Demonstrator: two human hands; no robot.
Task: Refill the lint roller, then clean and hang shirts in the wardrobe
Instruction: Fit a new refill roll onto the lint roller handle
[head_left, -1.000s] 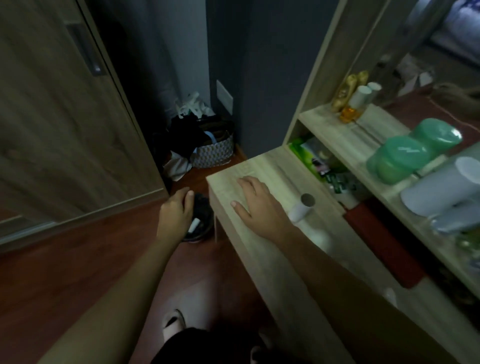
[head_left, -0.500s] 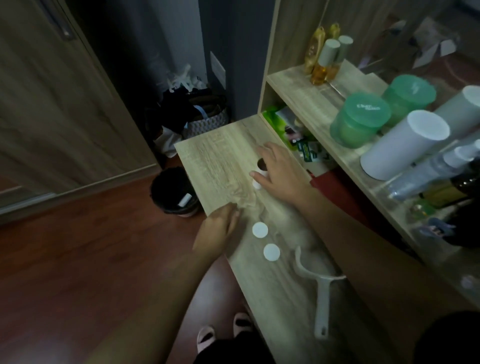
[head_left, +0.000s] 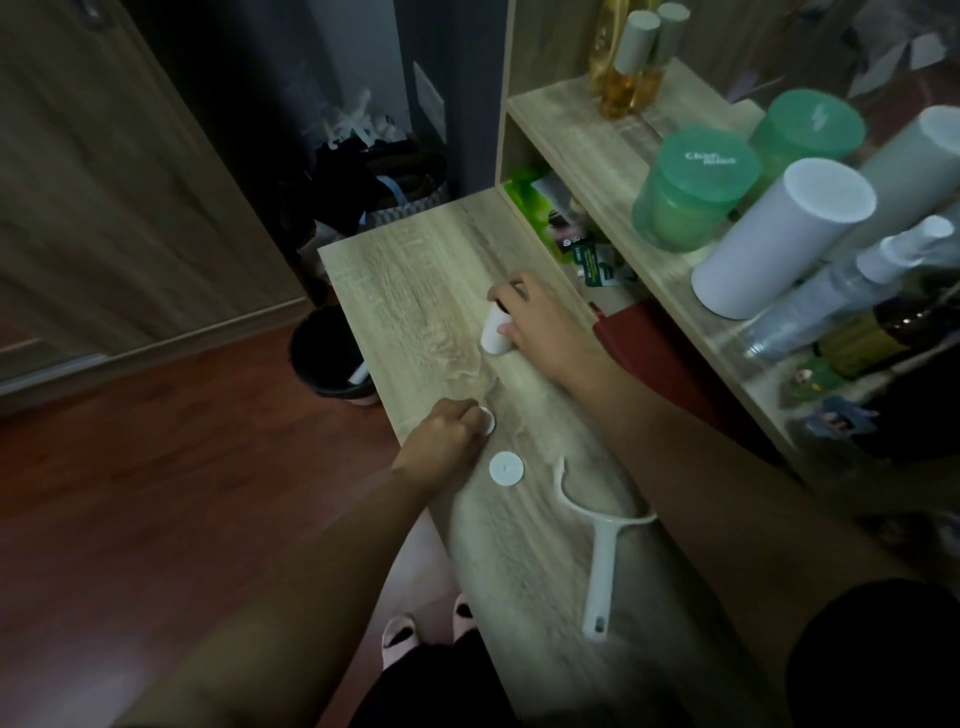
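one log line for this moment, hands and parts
left hand: pinches white disc | right hand: grips white roll | roller handle: lies bare on desk

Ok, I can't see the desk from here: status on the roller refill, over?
Right hand grips the white refill roll on the desk. Left hand pinches one end cap; second cap and bare roller handle lie loose. Nothing blocks either hand.

Largely covered by left hand (head_left: 440, 440): white end cap (head_left: 489, 421). Partly masked by right hand (head_left: 543, 328): refill roll (head_left: 493, 336).
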